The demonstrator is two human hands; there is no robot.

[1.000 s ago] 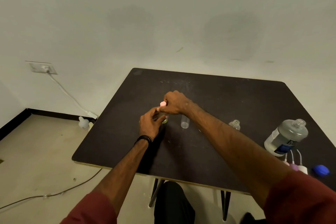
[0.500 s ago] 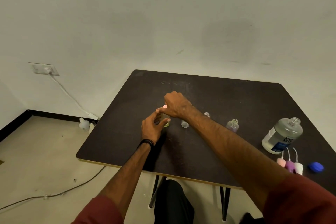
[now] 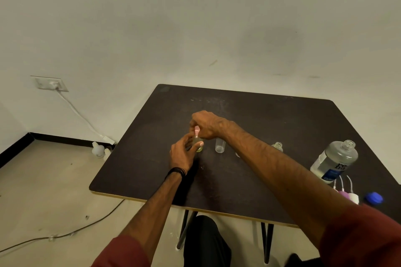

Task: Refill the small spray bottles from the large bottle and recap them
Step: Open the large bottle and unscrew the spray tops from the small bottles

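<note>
Pinching pink spray cap (image 3: 197,130) at frame centre: right hand (image 3: 206,124); left hand (image 3: 184,152) grips small bottle (image 3: 198,143) beneath it.

table (image 3: 260,119): dark brown, pale edge
cap (image 3: 197,130): pink
large bottle (image 3: 334,161): clear, blue label
lid (image 3: 373,197): blue
sleeves (image 3: 364,236): dark red
wristband (image 3: 176,171): black
wall (image 3: 173,17): off-white
</note>
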